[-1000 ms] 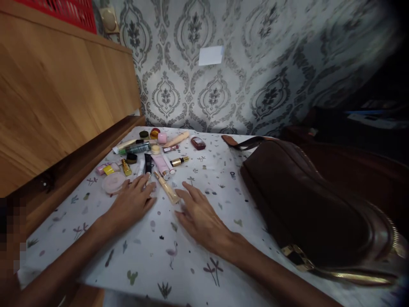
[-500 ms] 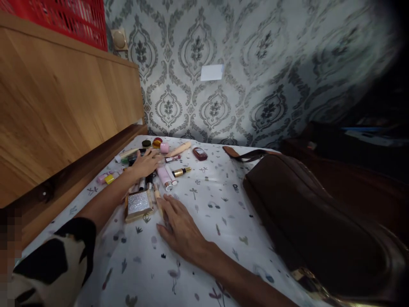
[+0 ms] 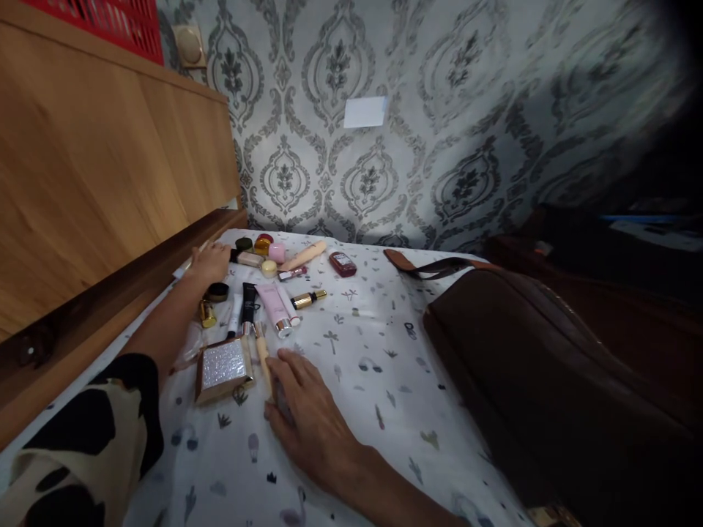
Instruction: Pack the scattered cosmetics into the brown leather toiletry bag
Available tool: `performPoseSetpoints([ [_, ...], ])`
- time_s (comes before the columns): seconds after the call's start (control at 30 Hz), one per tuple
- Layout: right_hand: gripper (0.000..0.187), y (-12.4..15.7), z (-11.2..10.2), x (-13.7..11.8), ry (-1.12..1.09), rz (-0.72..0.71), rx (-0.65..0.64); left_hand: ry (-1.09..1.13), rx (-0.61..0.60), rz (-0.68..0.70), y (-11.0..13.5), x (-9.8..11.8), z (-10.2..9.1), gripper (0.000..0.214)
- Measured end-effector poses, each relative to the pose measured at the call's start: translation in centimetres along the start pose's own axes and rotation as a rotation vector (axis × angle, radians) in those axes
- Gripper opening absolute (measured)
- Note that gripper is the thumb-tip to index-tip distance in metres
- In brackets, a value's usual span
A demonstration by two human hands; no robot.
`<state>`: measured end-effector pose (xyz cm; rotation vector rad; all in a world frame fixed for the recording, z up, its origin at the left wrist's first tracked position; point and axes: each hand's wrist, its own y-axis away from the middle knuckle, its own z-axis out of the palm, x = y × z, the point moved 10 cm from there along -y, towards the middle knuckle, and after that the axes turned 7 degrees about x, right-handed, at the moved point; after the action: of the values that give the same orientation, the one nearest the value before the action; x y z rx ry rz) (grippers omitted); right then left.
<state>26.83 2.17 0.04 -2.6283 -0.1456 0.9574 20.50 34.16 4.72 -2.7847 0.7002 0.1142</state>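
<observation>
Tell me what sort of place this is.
Most likely a room in a home, perhaps a bedroom: patterned damask wallpaper, a cloth-covered table strewn with cosmetics, and a brown handbag lying beside them.

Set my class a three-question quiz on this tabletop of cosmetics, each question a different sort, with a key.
1. True or false: the right hand rests palm down on the tablecloth.
2. What lies right of the cosmetics? A mug; B brown handbag; C laptop.
3. Fill in: the ____ hand reaches toward the far jars by the wooden ledge.
Key: 1 true; 2 B; 3 left hand.
</observation>
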Motion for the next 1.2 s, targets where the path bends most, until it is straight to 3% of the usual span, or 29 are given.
performPoseSetpoints([
  [0.13,0.056,0.1,0.2,0.0,0.009,-0.002,-0.010,0.044,-0.012,-0.071,-1.0,-2.4,0.8,0.038],
  [0.3,0.056,0.1,-0.1,-0.1,-0.012,-0.013,-0.007,0.097,0.059,-0.106,-2.2,-2.8,-0.2,0.046],
  [0.43,0.058,0.0,0.1,0.1,0.002,0.005,-0.023,0.134,0.102,-0.088,-3.2,-1.2,-0.8,0.053],
  [0.57,0.060,0.0,0.3,0.3,0.007,0.011,-0.029,0.151,0.083,-0.009,-4.5,1.3,-0.2,0.047],
  [0.63,0.062,0.0,0.3,0.4,0.010,0.011,-0.038,0.153,0.061,-0.018,-5.3,1.6,0.1,0.045],
  [0.8,0.064,0.0,0.4,0.5,0.005,0.008,-0.064,0.143,0.014,-0.116,-6.7,-0.4,0.2,0.044],
  [0.97,0.063,-0.3,0.3,0.3,-0.015,0.000,-0.065,0.090,0.030,-0.211,-6.5,-2.2,-0.2,0.048],
  [1.07,0.064,-0.2,0.3,0.2,-0.019,0.004,-0.067,0.091,0.136,-0.130,-6.6,-0.1,-1.3,0.049],
  [1.2,0.064,-0.1,0.4,0.2,-0.011,0.002,-0.058,0.166,0.166,0.035,-7.0,5.0,-1.2,0.054],
])
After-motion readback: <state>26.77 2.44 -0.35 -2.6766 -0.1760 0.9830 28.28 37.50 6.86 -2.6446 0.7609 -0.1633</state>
